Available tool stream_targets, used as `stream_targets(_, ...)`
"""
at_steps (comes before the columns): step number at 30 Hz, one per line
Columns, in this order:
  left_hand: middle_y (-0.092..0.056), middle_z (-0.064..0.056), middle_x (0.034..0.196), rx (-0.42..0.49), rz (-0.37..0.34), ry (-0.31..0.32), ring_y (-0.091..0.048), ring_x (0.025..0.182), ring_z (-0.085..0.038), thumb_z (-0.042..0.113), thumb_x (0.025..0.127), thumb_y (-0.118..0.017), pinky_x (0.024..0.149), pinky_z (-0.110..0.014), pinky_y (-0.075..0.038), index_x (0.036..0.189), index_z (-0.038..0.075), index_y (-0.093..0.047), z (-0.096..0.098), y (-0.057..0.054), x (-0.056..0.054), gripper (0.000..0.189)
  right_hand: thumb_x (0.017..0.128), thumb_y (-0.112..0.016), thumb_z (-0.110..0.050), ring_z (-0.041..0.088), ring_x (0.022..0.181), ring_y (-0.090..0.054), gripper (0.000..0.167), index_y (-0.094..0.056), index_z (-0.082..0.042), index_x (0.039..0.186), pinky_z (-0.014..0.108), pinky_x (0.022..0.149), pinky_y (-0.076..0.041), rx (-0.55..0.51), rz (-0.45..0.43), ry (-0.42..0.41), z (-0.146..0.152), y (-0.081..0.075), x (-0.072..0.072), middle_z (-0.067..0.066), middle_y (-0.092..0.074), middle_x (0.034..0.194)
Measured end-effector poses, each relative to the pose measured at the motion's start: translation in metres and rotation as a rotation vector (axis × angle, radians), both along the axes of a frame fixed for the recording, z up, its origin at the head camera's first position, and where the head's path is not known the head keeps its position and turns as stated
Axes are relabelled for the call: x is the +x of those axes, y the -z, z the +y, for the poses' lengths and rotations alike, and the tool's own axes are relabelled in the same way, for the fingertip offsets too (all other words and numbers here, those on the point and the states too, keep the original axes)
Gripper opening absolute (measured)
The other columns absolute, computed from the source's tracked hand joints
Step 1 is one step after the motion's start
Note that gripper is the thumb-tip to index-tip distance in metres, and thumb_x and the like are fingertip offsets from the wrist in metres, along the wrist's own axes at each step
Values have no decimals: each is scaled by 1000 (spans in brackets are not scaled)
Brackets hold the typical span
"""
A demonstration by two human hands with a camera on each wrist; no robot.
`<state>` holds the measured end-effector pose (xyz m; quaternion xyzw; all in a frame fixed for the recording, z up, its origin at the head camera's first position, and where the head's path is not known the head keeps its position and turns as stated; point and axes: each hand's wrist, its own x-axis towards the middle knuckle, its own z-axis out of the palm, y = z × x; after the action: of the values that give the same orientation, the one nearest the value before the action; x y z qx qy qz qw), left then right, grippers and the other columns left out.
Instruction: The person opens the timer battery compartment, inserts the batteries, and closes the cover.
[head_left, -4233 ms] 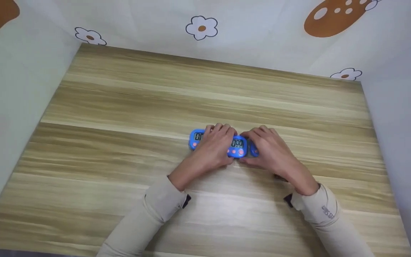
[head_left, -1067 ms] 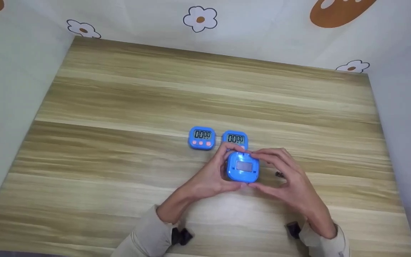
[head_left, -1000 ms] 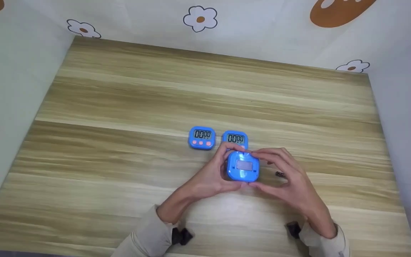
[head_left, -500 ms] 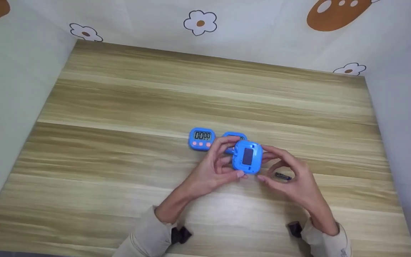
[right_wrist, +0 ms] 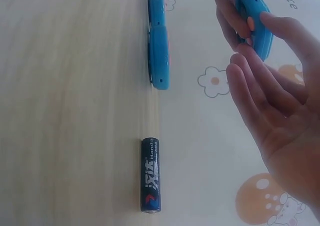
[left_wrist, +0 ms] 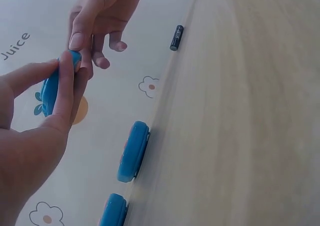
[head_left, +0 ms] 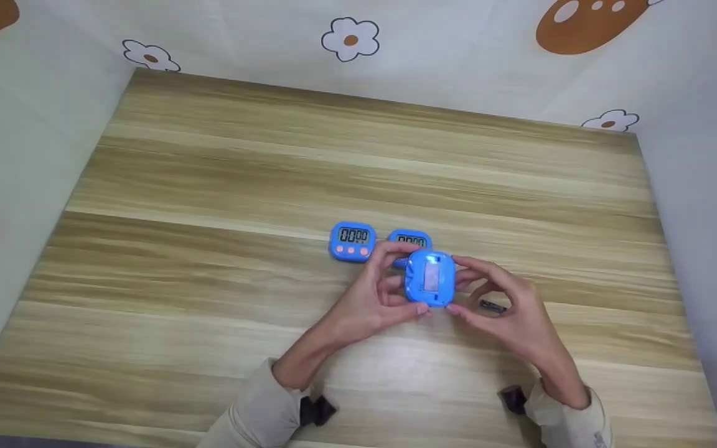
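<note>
Blue timer (head_left: 431,279) hangs above the middle of the wood-grained table (head_left: 209,292), gripped between our two hands, with its back face and the pale rectangle in it turned up toward the head camera. Our left hand (head_left: 361,305) is clamped on its left part, thumb at the near edge and fingers round the far edge. Our right hand (head_left: 517,305) pinches its right part between thumb and forefinger, and in the right wrist view we see the other fingers of that hand extended. Just to the far left, we have a second timer (head_left: 409,239) lying face up, its near part hidden by the held one and by our left fingers. Left of that, just beside it, lies a third timer (head_left: 352,241), also face up, with zeros on its display and three pink buttons. To the right, behind our right hand in the head view, a dark battery (right_wrist: 150,175) lies on the tabletop. At the far side we see a pale backdrop (head_left: 259,37) printed with flowers.
</note>
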<state>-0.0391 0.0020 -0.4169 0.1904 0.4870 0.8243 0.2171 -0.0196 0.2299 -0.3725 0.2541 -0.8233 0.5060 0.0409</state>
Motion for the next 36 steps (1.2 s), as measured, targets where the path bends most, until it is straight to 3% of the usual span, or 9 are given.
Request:
stream_targets(4,-42,-18,141,62,-147,30,-57,112,-33,-9,89,-64,73,-45,-60,129,7,-28,1,1,3,56,71,-83,8,25,88,-66,65,-57,2,130,39,65,-59,14,-11,-67,-1,4,1,5,-70,102)
stream_targets(8,-50,-20,126,20,-231,29,-61,95,-28,-1,92,-64,62,-32,-55,127,11,-31,6,5,5,49,72,-86,-2,23,91,-65,69,-55,-6,134,38,69,-59,62,-18,-96,4,23,-1,0,-67,107)
stream_targets(11,-51,-20,123,-11,-232,25,-64,93,-29,1,92,-64,58,-31,-56,130,11,-37,8,8,5,48,72,-88,-8,19,89,-65,71,-55,-11,135,36,70,-59,94,-6,-105,9,34,-3,-3,-67,106)
stream_targets(13,-49,-20,125,-10,-237,26,-64,94,-33,-1,92,-63,58,-35,-59,131,10,-39,9,8,6,46,72,-88,-9,17,86,-64,71,-55,-11,135,35,69,-59,103,4,-112,8,34,-2,-5,-66,101)
stream_targets(17,-52,-28,127,64,-252,57,-65,96,-43,-3,93,-60,53,-37,-60,130,5,-38,11,10,7,43,72,-88,-11,13,78,-62,68,-56,-11,133,29,67,-58,107,23,-122,8,35,-2,-7,-63,90)
stream_targets(24,-53,-31,127,112,-269,106,-67,94,-40,1,95,-60,50,-31,-57,132,2,-34,11,10,8,45,71,-89,-9,11,72,-61,69,-57,-9,132,20,69,-55,89,26,-130,7,36,-1,-7,-60,81)
stream_targets(36,-57,-29,124,146,-241,112,-67,93,-40,0,95,-60,49,-34,-57,130,-2,-33,12,13,10,44,67,-89,-2,15,68,-59,67,-58,-3,127,19,71,-54,62,30,-125,-2,17,4,-2,-58,76)
